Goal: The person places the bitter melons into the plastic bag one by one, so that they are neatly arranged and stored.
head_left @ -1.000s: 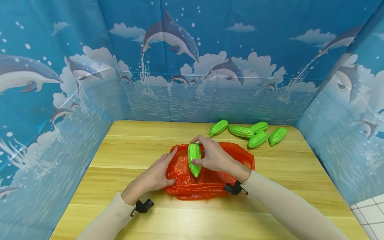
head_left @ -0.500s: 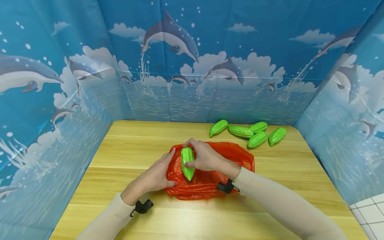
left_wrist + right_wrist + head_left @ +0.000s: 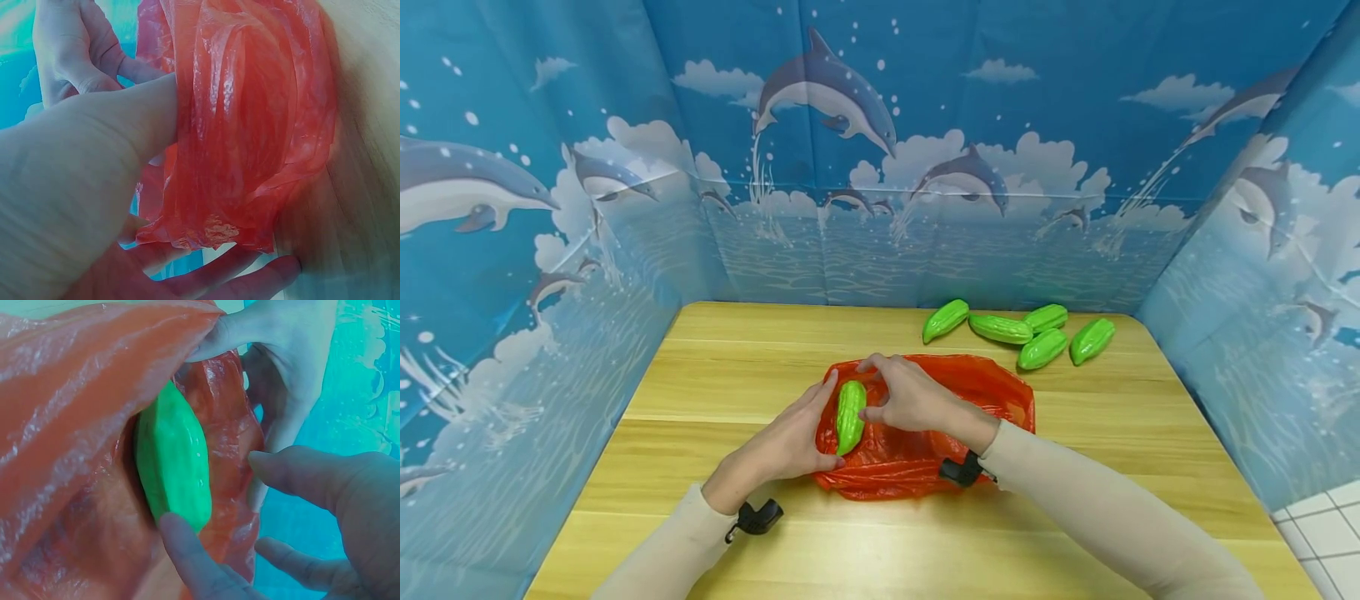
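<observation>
A red plastic bag [image 3: 895, 482] lies on the wooden table with its mouth spread. Inside its left end rests a bright green, ridged bitter melon [image 3: 852, 417], which also shows in the right wrist view as a green melon [image 3: 175, 459] on the red film. My left hand [image 3: 781, 442] holds the bag's left rim, thumb inside and fingers outside, as the left wrist view shows. Over the bag, my right hand [image 3: 917, 398] has its fingers spread beside the melon and does not grip it. One right fingertip [image 3: 172, 525] appears at the melon's lower end; contact is unclear.
Several more bitter melons [image 3: 1002, 328] lie in a loose group at the back right of the table [image 3: 722, 358]. A blue dolphin-printed curtain [image 3: 775, 267] stands along the table's back and sides. Each wrist wears a small black camera [image 3: 760, 517].
My right hand carried the bitter melon leftward and down into the bag's left end, then let go of it. The left hand stayed on the rim.
</observation>
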Demonstrator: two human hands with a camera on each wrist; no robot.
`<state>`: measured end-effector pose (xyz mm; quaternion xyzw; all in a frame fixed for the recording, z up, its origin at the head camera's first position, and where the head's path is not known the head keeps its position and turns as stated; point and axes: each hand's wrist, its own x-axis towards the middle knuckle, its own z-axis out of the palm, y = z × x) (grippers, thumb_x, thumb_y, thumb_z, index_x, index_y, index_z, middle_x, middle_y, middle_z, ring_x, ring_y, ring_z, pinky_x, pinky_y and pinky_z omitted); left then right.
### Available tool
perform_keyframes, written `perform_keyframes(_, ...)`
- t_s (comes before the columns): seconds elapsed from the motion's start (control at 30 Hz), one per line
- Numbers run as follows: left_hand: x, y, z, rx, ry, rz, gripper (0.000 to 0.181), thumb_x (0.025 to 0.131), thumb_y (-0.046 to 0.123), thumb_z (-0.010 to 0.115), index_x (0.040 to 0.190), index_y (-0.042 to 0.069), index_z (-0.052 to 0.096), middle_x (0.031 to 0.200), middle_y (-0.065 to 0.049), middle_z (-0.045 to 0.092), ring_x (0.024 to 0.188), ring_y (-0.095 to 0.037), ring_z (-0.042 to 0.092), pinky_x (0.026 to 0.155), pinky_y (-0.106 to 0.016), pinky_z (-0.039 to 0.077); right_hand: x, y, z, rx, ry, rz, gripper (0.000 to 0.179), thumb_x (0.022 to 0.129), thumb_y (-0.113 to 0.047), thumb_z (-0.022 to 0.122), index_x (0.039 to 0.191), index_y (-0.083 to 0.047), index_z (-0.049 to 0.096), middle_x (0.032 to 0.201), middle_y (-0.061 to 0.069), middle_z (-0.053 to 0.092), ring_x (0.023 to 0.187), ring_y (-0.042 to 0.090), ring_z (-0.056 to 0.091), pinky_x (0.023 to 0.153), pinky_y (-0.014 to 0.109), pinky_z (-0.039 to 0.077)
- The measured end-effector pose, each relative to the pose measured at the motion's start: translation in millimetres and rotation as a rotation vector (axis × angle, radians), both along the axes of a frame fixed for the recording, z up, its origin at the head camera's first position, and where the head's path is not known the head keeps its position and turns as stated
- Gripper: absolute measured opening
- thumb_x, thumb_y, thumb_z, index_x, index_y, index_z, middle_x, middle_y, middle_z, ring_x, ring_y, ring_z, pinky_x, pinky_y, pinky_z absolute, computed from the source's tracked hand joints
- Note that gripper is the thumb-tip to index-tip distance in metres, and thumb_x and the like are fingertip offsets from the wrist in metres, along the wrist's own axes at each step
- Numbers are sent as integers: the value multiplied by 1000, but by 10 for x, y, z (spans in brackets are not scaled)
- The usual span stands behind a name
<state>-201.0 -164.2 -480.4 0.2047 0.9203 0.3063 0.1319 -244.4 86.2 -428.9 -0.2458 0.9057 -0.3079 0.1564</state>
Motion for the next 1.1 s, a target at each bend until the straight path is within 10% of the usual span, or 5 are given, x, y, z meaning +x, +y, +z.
perform_keyframes(0.17, 2, 7, 11, -1, -3, 1, 134, 92, 25, 102, 189, 9, 11, 193, -23, 26, 173, -49, 42, 136, -66, 46, 0, 18, 50, 7, 15, -4, 69, 103, -24, 93, 162, -6, 61, 152, 23, 72, 95, 18, 76, 97, 44, 71)
perform_keyframes(0.73, 37, 12, 12, 6, -3, 4, 135, 91, 27, 102, 189, 10, 11, 193, -24, 26, 174, -49, 40, 137, -68, 45, -147, 224, 305, -50, 62, -34, 58, 109, -27, 85, 161, -10, 65, 155, 21, 73, 113, 28, 84, 101, 48, 71)
perform_keyframes(1.1, 66, 21, -20, -16, 6, 9, 136, 91, 25, 103, 189, 13, 11, 194, -23, 24, 177, -47, 36, 140, -63, 42, -583, 581, 425, -36, 74, -74, 55, 113, -30, 81, 161, -8, 65, 160, 26, 67, 127, 42, 80, 108, 57, 69)
